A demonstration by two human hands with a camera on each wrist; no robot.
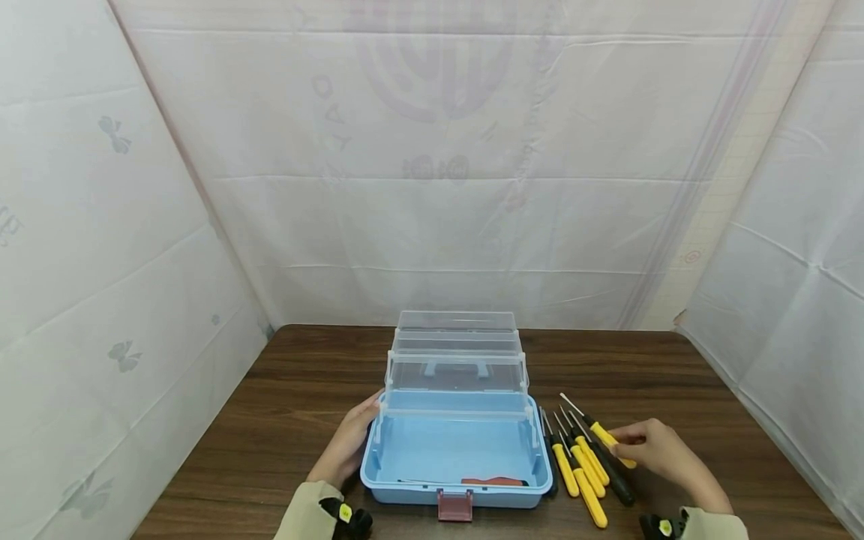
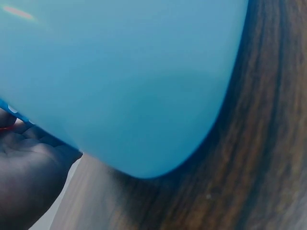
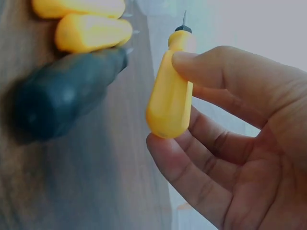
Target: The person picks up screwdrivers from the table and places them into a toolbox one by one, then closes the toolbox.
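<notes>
Because the wall of the blue box (image 1: 455, 450) hides the fingertips of the left hand (image 1: 346, 444), the curl of its fingers cannot be determined; that hand rests against the left side of the box. The box stands on the brown wood-grain desk (image 1: 290, 397), with its transparent tiered lid (image 1: 459, 371) raised at the rear. Inside, along the front wall, a red-handled screwdriver (image 1: 496, 481) lies crosswise, its handle at the right. A reddish latch (image 1: 455, 507) sits at the middle of the front face.

Immediately right of the box lies a group of tools: several yellow-handled screwdrivers (image 1: 565, 471) and, at the right of this group, a thick black-handled screwdriver (image 1: 617, 484). Their shafts point toward the rear edge of the desk.

Farther right is the right hand (image 1: 658, 450). Its thumb and fingers pinch the handle of one yellow screwdriver (image 1: 610, 442) (a black collar joins handle and shaft), spaced only by the handle's thickness; one fingertip meets the butt end. This screwdriver is located just beside the black-handled one. A creased white sheet (image 1: 796, 262) rises at the far right.
</notes>
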